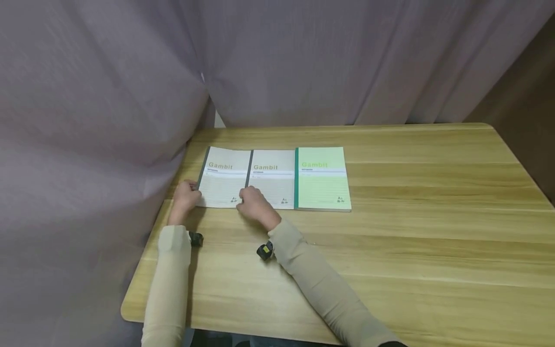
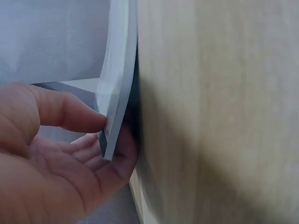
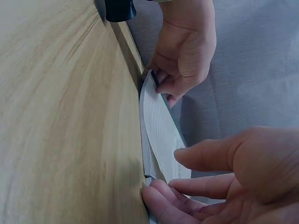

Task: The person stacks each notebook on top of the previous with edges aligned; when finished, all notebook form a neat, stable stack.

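Three A5 notebooks lie side by side: a grey-white left notebook [image 1: 225, 180], a similar middle notebook [image 1: 273, 178] and a green notebook [image 1: 323, 178]. My left hand [image 1: 185, 196] pinches the left notebook at the near end of its dark spine. In the left wrist view, the thumb [image 2: 79, 114] presses the cover and fingers curl beneath, with that corner raised off the table. My right hand [image 1: 257, 205] is at the left notebook's near right corner, beside the middle notebook. Its fingertips [image 3: 161, 196] touch the edge; its thumb [image 3: 201, 156] stands apart from them, over the cover.
The notebooks lie on a wood-grain table [image 1: 412, 241], toward its left side. Grey curtain [image 1: 282, 62] hangs behind the table and along its left edge. Dark wrist cameras [image 1: 265, 250] are strapped at both sleeves.
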The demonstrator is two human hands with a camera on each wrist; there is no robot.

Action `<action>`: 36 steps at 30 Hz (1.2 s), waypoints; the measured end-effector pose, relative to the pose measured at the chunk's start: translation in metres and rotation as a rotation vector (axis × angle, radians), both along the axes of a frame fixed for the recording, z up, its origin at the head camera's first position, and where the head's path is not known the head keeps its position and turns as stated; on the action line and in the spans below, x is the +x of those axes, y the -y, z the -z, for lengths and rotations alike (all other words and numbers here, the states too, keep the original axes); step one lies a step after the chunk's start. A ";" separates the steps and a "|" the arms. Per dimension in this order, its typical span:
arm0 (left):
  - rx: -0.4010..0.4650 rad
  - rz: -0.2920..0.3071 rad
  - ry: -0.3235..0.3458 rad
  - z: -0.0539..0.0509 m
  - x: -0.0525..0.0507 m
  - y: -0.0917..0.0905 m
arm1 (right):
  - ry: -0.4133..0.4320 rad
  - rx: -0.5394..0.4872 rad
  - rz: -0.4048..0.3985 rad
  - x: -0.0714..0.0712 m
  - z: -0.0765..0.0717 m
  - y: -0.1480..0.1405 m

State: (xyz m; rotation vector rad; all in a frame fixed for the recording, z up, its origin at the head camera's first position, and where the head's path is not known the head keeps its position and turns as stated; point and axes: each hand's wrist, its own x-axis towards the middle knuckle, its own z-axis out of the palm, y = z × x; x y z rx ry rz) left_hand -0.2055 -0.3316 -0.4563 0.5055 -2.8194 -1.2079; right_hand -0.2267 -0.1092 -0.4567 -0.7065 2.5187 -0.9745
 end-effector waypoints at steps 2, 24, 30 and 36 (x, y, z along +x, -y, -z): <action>0.041 -0.023 -0.010 -0.001 0.001 -0.001 | 0.002 -0.003 0.006 0.000 0.000 0.000; 0.375 -0.182 -0.028 -0.006 0.008 0.001 | 0.016 -0.184 0.170 -0.007 0.002 0.000; 0.439 -0.140 0.007 -0.011 0.005 0.000 | 0.083 -0.221 0.232 -0.012 -0.002 -0.004; 0.439 -0.086 0.025 -0.018 0.001 -0.005 | 0.119 -0.285 0.267 -0.016 -0.006 -0.010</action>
